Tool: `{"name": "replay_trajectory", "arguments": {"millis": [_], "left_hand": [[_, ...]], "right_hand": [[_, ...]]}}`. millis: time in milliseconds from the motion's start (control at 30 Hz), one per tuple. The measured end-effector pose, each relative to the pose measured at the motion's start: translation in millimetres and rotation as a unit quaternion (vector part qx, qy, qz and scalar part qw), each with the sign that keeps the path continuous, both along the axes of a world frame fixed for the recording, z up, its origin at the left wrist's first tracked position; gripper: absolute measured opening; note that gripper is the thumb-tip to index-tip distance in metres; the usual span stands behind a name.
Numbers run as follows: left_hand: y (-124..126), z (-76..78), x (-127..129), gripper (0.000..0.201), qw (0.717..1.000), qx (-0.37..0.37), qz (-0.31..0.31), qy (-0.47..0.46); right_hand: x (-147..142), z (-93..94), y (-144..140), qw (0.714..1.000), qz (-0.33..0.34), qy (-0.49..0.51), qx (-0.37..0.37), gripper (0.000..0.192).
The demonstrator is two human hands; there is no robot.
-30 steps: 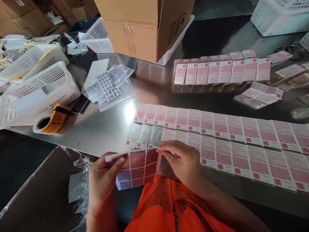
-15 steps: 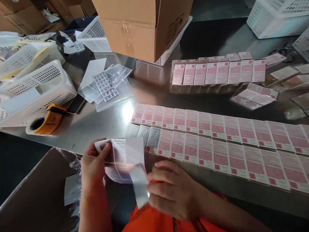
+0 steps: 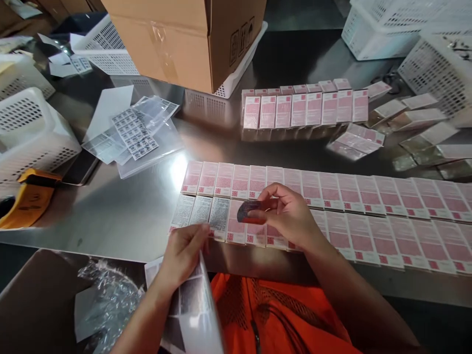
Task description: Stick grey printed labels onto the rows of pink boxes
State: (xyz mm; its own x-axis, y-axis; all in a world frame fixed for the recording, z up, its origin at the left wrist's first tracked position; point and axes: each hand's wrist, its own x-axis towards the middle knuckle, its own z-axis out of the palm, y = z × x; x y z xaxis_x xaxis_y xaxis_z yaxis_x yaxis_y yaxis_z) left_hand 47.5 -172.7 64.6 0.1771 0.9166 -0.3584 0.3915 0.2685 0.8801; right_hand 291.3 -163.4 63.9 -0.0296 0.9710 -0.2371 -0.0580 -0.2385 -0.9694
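Note:
My right hand [image 3: 291, 216] pinches a dark, curved sticker label [image 3: 246, 211] above the front row of small pink and white boxes [image 3: 275, 181]. The label hangs over the fourth box from the left; whether it touches is hard to tell. Grey printed labels [image 3: 201, 211] cover the first three boxes of that row. My left hand [image 3: 186, 253] is closed on a sheet of stickers [image 3: 197, 305], which hangs below the table's front edge. Its fingertips are beside the lower edge of the labelled boxes.
A cardboard box [image 3: 173, 44] stands in a white basket behind. Loose sticker sheets [image 3: 134, 132] and a yellow tape dispenser [image 3: 33, 196] lie to the left. More pink boxes [image 3: 306, 110] stand at the back right. Crumpled clear film [image 3: 110, 300] fills a carton below.
My right hand has moved from the sticker sheet up over the front row, holding a dark label. My left hand has shifted right, and the sheet now hangs lower. The view has turned right.

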Motion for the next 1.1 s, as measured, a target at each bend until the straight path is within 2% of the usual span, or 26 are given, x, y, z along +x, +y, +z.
{"name": "replay_trajectory", "arguments": {"millis": [100, 200, 333, 467, 633, 733, 900, 1100], "left_hand": [[4.0, -0.3, 10.4, 0.041, 0.996, -0.002, -0.087, 0.009], [13.0, -4.7, 12.2, 0.041, 0.987, -0.056, -0.144, -0.047], [21.8, -10.6, 18.5, 0.045, 0.98, -0.106, -0.155, -0.06], [24.9, -9.9, 27.5, 0.037, 0.977, -0.132, -0.158, -0.045], [25.2, -4.1, 30.8, 0.039, 0.974, -0.144, -0.166, 0.057], [27.2, 1.0, 33.3, 0.039, 0.964, -0.123, -0.191, 0.138], [32.2, 4.9, 42.8, 0.043, 0.937, -0.109, -0.23, 0.241], [33.8, 2.2, 49.0, 0.043, 0.919, -0.111, -0.251, 0.282]], "right_hand": [[0.8, -1.9, 2.1, 1.0, -0.006, -0.021, 0.0, 0.033], [-2.3, -3.6, 2.5, 0.996, -0.013, -0.078, 0.037, 0.027], [-11.0, -9.6, 1.7, 0.992, -0.019, -0.111, 0.059, 0.023], [-17.0, -13.1, 0.0, 0.99, -0.021, -0.13, 0.058, 0.02], [-13.5, -14.8, 1.3, 0.968, -0.016, -0.228, 0.106, 0.006], [-10.0, -19.5, 6.2, 0.946, -0.021, -0.299, 0.124, 0.008], [-9.9, -28.6, 13.2, 0.94, -0.002, -0.332, 0.079, 0.011], [-12.7, -31.8, 15.7, 0.929, 0.004, -0.364, 0.058, 0.012]]}}
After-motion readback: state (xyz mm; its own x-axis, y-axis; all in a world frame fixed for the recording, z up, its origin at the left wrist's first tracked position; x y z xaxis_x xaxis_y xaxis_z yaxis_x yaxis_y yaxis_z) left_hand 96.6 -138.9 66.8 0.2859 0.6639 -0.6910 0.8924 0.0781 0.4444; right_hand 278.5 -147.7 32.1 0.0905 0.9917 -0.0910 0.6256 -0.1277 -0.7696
